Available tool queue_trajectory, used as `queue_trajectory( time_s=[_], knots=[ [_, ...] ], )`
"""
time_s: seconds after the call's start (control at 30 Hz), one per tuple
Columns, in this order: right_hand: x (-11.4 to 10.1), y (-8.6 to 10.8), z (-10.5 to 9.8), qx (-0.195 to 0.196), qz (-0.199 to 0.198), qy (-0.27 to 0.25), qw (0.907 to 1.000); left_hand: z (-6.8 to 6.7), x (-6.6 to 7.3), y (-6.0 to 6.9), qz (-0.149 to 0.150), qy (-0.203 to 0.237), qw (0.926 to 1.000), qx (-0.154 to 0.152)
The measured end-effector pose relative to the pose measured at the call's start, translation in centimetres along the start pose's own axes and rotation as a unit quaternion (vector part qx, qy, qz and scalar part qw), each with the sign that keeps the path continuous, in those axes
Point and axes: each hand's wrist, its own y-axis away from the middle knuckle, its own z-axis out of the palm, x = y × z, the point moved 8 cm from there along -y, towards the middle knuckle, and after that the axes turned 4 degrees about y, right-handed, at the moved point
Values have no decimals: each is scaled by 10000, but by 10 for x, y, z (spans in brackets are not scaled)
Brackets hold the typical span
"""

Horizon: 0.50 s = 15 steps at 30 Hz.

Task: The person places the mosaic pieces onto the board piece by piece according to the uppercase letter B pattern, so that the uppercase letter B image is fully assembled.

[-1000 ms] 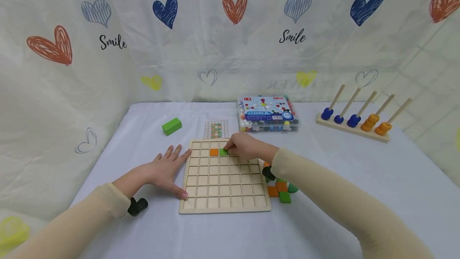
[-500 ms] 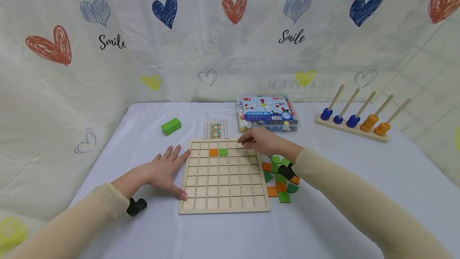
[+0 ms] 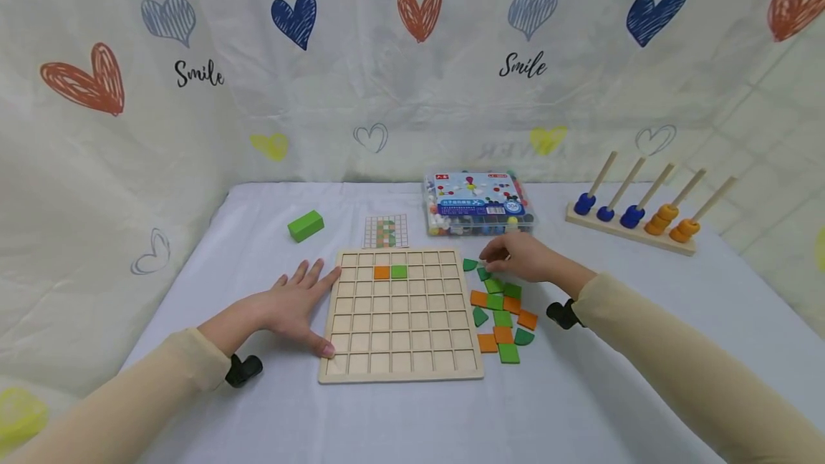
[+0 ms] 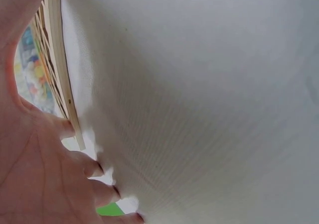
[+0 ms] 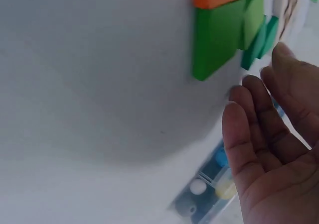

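A wooden grid board lies on the white table. Side by side in its second row from the far edge sit an orange square tile and a green square tile. With fingers spread, my left hand rests along the board's left edge, the thumb touching its near left corner. To the right of the board lie loose tiles, orange and green, some rounded. My right hand is over the far end of these tiles, beside a dark green rounded tile. Nothing shows between its loosely bent fingers.
Behind the board lies a small printed pattern card, with a green block to its left. A clear box of colored parts stands at the back. At the far right is a peg stand with blue and orange beads.
My right hand has let go of the green square tile in the board and moved right, off the board, to the loose tiles. The left hand stays at the board's edge.
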Motion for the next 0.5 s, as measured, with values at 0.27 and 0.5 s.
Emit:
queue_trajectory(
  time_s=[0.27,0.5],
  knots=[
    [0,-7,9,7,129,113,9999,1,-1,-1,18,-20,10000,0],
    [-10,-17,12,-5,40,330,9994,1,-1,-2,22,-82,10000,15]
  ],
)
